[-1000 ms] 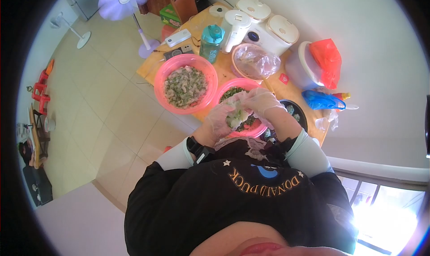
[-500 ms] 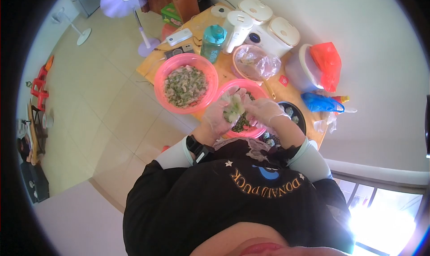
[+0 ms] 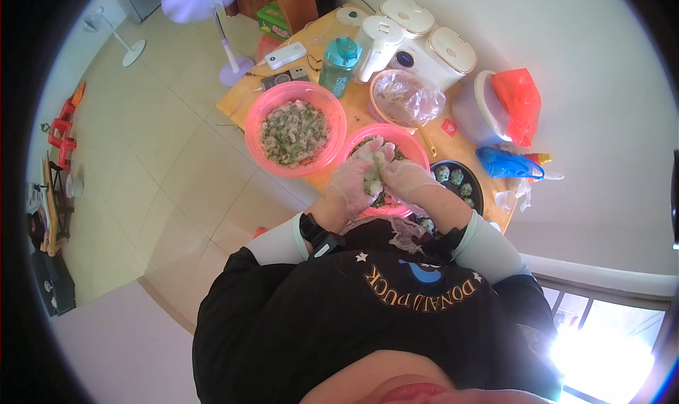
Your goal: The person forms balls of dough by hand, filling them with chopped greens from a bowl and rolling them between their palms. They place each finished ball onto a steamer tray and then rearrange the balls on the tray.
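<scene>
Both my hands wear clear plastic gloves and meet over the nearer pink bowl (image 3: 419, 154), which has chopped greens in it. My left hand (image 3: 353, 183) cups a pale green, wet-looking lump (image 3: 375, 172) in its palm. My right hand (image 3: 409, 179) presses its fingers on the lump's other side. To the left stands a second pink bowl (image 3: 256, 108) filled with a chopped green and whitish mixture (image 3: 293, 134). Beside my right hand, a dark round tray (image 3: 478, 185) holds several pale, green-flecked balls (image 3: 456, 177), partly hidden by my forearm.
Behind the bowls on the wooden table (image 3: 233, 107) are a teal bottle (image 3: 339, 66), a white pitcher (image 3: 380, 43), a plastic-covered basket (image 3: 403, 100) and a white appliance (image 3: 431, 61). A bucket (image 3: 477, 107) with a red bag (image 3: 518, 107) and a blue bag (image 3: 506, 162) stand at the right.
My hands have closed more tightly round the lump, which looks more compact. My right hand has shifted slightly left, and more balls show on the tray.
</scene>
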A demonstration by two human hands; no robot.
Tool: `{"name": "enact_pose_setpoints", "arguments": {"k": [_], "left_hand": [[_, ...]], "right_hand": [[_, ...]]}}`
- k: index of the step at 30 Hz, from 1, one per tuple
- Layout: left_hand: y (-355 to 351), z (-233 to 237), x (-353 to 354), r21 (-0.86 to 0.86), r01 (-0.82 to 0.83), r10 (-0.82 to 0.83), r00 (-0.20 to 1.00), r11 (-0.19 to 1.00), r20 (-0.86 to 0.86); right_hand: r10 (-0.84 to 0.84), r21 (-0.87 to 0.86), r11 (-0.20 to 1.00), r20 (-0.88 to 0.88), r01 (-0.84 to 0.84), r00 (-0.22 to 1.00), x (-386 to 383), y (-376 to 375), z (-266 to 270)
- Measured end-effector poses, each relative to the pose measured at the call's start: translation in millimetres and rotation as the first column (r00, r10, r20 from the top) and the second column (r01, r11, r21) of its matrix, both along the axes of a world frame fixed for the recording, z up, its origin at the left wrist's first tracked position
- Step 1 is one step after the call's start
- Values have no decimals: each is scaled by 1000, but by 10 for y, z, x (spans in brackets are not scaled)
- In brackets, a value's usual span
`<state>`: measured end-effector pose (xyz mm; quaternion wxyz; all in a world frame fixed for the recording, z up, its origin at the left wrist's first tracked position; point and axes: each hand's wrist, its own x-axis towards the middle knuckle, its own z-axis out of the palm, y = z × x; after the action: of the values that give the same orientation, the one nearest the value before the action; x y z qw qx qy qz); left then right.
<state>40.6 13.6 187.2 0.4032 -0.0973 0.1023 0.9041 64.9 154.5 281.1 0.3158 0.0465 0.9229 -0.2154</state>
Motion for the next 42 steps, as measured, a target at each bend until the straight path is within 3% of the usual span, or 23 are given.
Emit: {"name": "enact_pose_setpoints", "arguments": {"k": [1, 2, 4, 5, 7, 10, 11, 13, 16, 26, 32, 38, 40, 42], "left_hand": [[5, -9, 4, 6, -7, 7, 1000, 1000, 7], [12, -11, 5, 6, -9, 9, 1000, 1000, 7], [29, -6, 14, -23, -31, 32, 999, 999, 25], [31, 3, 15, -24, -31, 32, 999, 999, 26], [32, 26, 13, -65, -11, 13, 1000, 998, 22], [34, -59, 17, -74, -2, 2, 1000, 997, 0], [44, -80, 22, -74, -2, 2, 1000, 997, 0], [59, -96, 37, -46, -35, 36, 999, 998, 23], [78, -127, 31, -30, -53, 54, 998, 998, 28], [60, -121, 43, -68, -55, 59, 997, 996, 58], [62, -182, 37, -30, -41, 41, 999, 999, 8], [54, -253, 17, 87, -34, 37, 999, 996, -32], [20, -137, 13, 75, -41, 42, 999, 996, -8], [-31, -8, -2, 53, -19, 17, 999, 998, 35]], "right_hand": [[222, 73, 973, -71, -217, 972, 9, 19, -19], [223, 74, 973, -71, -218, 972, 7, 13, -34], [-132, 10, 991, 71, 132, 989, -11, -66, 3], [-132, 9, 991, 73, 132, 989, -6, -28, -98], [109, 85, 991, -94, -101, 990, 8, 84, -408], [249, 127, 964, -122, -234, 961, 19, 112, -501], [248, 126, 964, -122, -233, 961, 27, 110, -487], [58, 79, 996, -89, -51, 994, 26, -24, -274], [-15, 53, 998, -90, 20, 996, 38, -63, -278], [42, 32, 999, -118, -38, 992, 77, -60, -319], [-20, 6, 1000, -126, 21, 992, 91, -79, -322], [157, 78, 986, -152, -147, 976, 86, -58, -258], [331, 191, 937, -221, -293, 917, 60, -18, -344], [329, 138, 942, -193, -307, 924, 40, 58, -304]]}}
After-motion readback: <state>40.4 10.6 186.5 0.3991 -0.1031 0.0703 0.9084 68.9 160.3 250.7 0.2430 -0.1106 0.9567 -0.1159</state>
